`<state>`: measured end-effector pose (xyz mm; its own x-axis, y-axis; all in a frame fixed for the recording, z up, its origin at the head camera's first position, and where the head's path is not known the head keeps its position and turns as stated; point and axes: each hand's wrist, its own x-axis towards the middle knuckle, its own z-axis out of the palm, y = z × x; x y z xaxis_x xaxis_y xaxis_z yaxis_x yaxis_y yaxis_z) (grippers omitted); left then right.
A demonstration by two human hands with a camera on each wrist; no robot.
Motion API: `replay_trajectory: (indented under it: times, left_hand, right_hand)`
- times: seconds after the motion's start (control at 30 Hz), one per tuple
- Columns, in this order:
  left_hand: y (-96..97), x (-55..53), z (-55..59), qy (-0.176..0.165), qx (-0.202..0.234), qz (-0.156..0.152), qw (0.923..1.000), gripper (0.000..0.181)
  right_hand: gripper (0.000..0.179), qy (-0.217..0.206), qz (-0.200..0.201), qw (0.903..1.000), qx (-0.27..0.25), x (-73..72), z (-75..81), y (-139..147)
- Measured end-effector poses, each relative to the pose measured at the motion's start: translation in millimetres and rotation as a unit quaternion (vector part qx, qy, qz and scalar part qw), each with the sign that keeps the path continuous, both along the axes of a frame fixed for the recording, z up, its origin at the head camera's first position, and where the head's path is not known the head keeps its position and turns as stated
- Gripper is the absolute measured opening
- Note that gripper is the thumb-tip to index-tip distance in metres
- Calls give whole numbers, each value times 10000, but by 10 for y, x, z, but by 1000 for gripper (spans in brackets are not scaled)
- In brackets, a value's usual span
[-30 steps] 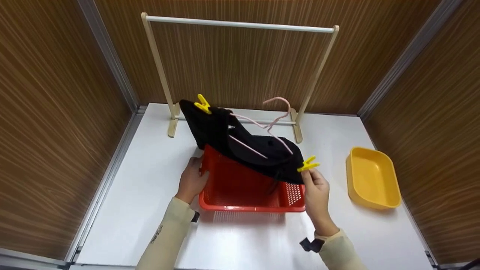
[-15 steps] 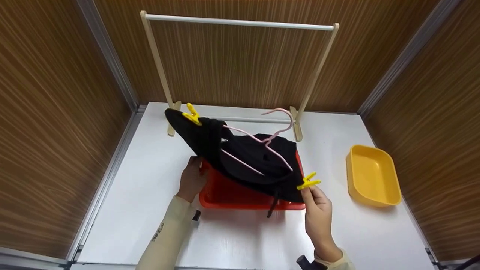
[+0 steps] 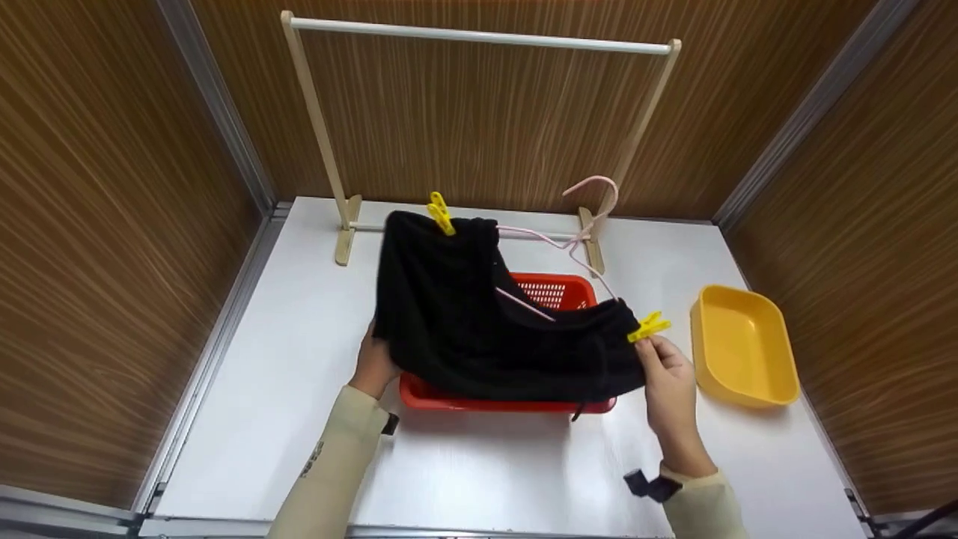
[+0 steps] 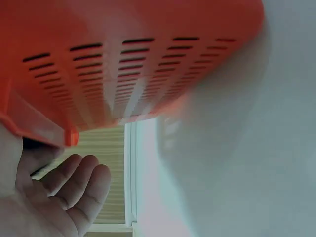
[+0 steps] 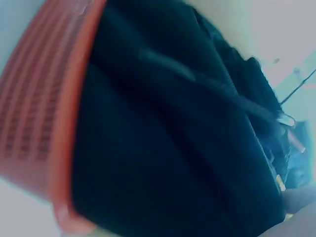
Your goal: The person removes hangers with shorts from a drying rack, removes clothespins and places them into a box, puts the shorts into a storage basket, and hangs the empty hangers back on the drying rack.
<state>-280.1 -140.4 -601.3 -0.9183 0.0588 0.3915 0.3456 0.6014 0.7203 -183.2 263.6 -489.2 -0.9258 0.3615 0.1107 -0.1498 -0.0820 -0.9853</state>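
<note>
Pale sleeves [image 3: 337, 442] are reaching in from the near edge over a white table [image 3: 494, 475]. The left hand [image 3: 376, 361] is lying at the left side of a red basket [image 3: 509, 406], partly covered by cloth. In the left wrist view three of its fingers are curving loosely beside the basket's rim; the rest is being hidden, so I cannot tell whether it is gripping anything. The right hand [image 3: 670, 385] is pinching the right-hand corner of a black garment [image 3: 501, 348] between thumb and fingers, just below a yellow clothespin [image 3: 650, 327].

The garment is spreading across and above the basket, covering most of it, with a dark cord [image 3: 578, 412] dangling past the near rim. The basket's far slotted wall is showing behind it. A second clothespin [image 3: 441, 214] is clamping the garment's far left edge. Between the two clips, a pink hanger [image 3: 575, 241] is running into the garment's opening, its hook pointing up and away.

To the right, a yellow tray [image 3: 745, 352] is sitting well apart. Farther back, a rack [image 3: 479, 35] is standing before a wood-grain panel [image 3: 479, 120], its white bar spanning two wooden posts.
</note>
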Motion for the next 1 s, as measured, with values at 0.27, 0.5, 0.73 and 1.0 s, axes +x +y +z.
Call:
replay_trajectory:
  times: [0.27,0.5,0.73,1.0]
  left_hand:
    - [127,-40,174,-693,-152,-238,9972,70]
    - [184,16,246,-489,-18,-115,9987,41]
    - [204,11,335,435,710,761,9936,49]
    - [266,-10,349,379,66,323,9987,62]
  right_hand:
    - [22,-344,-46,9941,1032,-448,-412,287]
    - [16,-498,285,9926,1070,-666,-683,422]
    - [15,-653,368,9927,941,-762,-765,474]
    - [24,-807,536,9901,1016,-898,-782,473]
